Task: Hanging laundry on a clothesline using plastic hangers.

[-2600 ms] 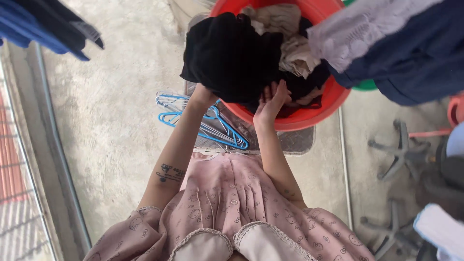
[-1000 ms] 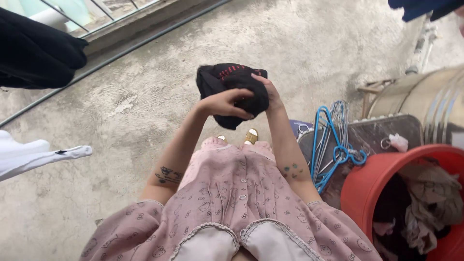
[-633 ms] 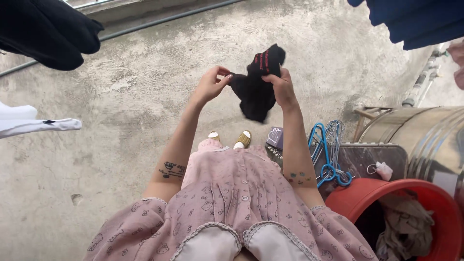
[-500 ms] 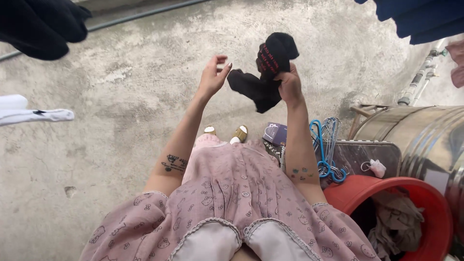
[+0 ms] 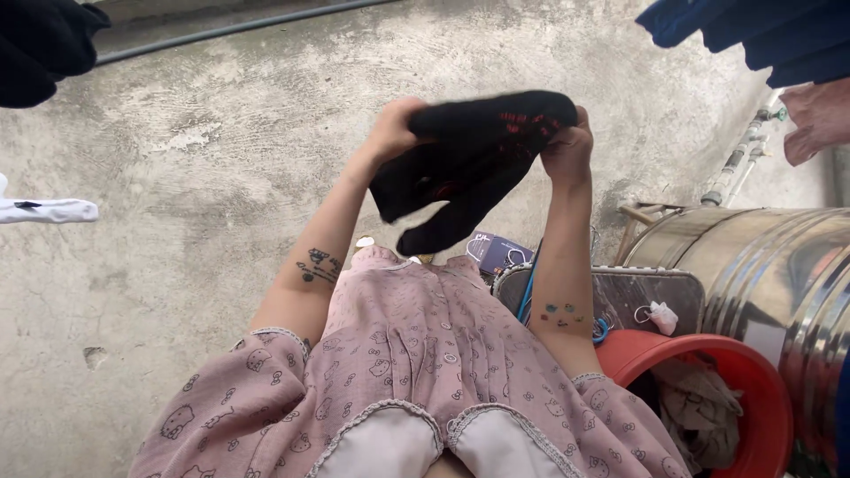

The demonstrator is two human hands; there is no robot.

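One black garment (image 5: 469,164) with red markings is stretched between two hands at chest height. The left hand (image 5: 394,128) is closed on its left end and the right hand (image 5: 567,146) is clenched on its right end — both fists tight on the cloth, the rest of it sagging below the grip in two loose folds.

Below and to the right of the right hand stands one red basin (image 5: 761,389) with a crumpled beige cloth (image 5: 699,412) in it. Just past the basin lies one shiny metal drum (image 5: 779,265) on its side, and between drum and forearm sits a flat metal tray (image 5: 637,296) with a small pink-and-white item (image 5: 660,316) on it. A bit of blue hanger (image 5: 602,329) peeks out beside the wrist.

Above the grip hang three pieces of laundry — one black (image 5: 40,44) at far left, one dark blue (image 5: 761,35) at far right, one pinkish (image 5: 819,115) under that — plus one white piece (image 5: 44,210) well left.

The floor (image 5: 177,221) is rough grey concrete, with a pipe (image 5: 239,26) along its far edge.
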